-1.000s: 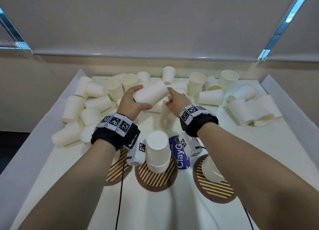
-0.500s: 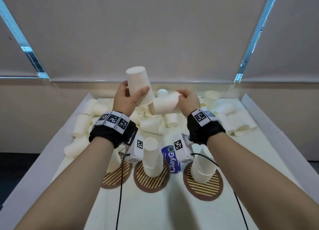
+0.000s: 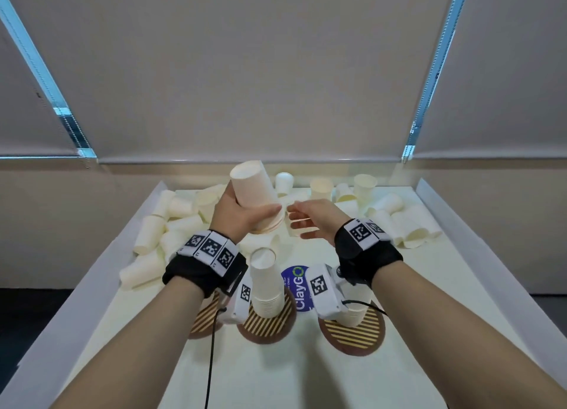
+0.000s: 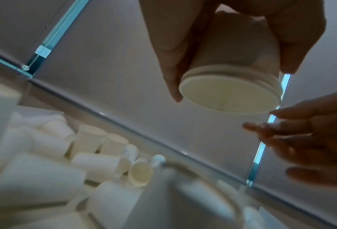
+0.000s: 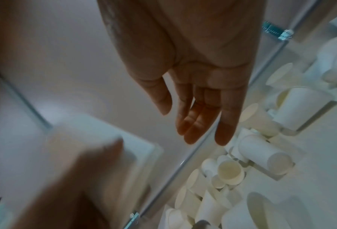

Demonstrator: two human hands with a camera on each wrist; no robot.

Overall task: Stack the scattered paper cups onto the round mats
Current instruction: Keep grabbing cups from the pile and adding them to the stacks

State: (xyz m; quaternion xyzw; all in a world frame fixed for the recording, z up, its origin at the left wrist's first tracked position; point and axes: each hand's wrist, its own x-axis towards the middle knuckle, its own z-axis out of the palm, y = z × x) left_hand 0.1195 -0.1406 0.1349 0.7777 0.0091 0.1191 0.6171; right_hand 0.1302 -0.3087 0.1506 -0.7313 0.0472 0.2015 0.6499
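Note:
My left hand [image 3: 245, 217] grips a small nest of white paper cups [image 3: 256, 194], held in the air with the base up and the mouth tilted down to the right. The left wrist view shows their stacked rims [image 4: 230, 93]. My right hand [image 3: 306, 221] is beside the mouth, fingers straight and holding nothing [image 5: 199, 124]. Below lie three striped round mats. The middle mat [image 3: 270, 332] carries a tall stack of upturned cups [image 3: 265, 286]. The right mat [image 3: 352, 336] holds cups [image 3: 352, 315] half hidden by my wrist camera. The left mat [image 3: 202, 321] is mostly covered by my left wrist.
Several loose cups lie heaped at the far left [image 3: 159, 234] and far right [image 3: 399, 221] of the white walled tray [image 3: 460, 234]. A blue ClayGo label [image 3: 297, 286] lies between the middle and right mats. A black cable [image 3: 211, 362] hangs from my left wrist.
My right hand pushed its cup into the one in my left hand and let go. Both cups now sit nested in my left hand, and the right hand has opened.

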